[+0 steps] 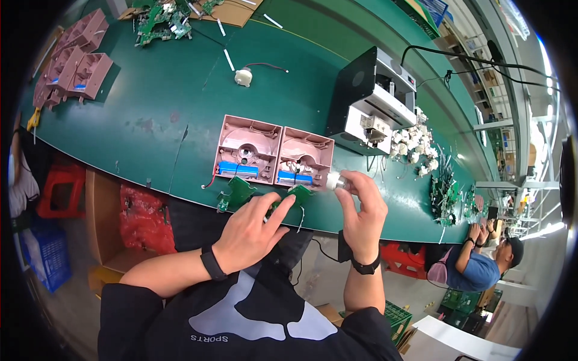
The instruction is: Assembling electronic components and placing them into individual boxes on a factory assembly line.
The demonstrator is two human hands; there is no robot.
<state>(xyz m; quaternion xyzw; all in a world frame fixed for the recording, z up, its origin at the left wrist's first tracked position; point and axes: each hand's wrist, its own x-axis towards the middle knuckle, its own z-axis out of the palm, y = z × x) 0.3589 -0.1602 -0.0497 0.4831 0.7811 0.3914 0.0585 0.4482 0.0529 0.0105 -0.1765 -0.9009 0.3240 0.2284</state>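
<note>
Two pink plastic housings (pixel 247 135) stand side by side before me, open side up, each with a blue battery (pixel 295 178) along its near edge. At the right housing's near right corner, my right hand (pixel 365 213) pinches a small white, round motor-like part (pixel 335 180) between thumb and fingers. My left hand (pixel 244 237) is spread at the table's near edge. Its index fingertip touches a green circuit board (pixel 301 194) below the right housing; what lies under the palm is hidden. Another green board (pixel 241 189) lies by the left housing, with wires nearby.
A black-and-silver machine (pixel 374 99) stands right of the housings, with white parts (pixel 415 144) and a pile of boards (pixel 444 189) beyond. A motor with wires (pixel 243 76) lies farther back. More pink housings (pixel 84 72) sit far left. A co-worker (pixel 475 265) is at right.
</note>
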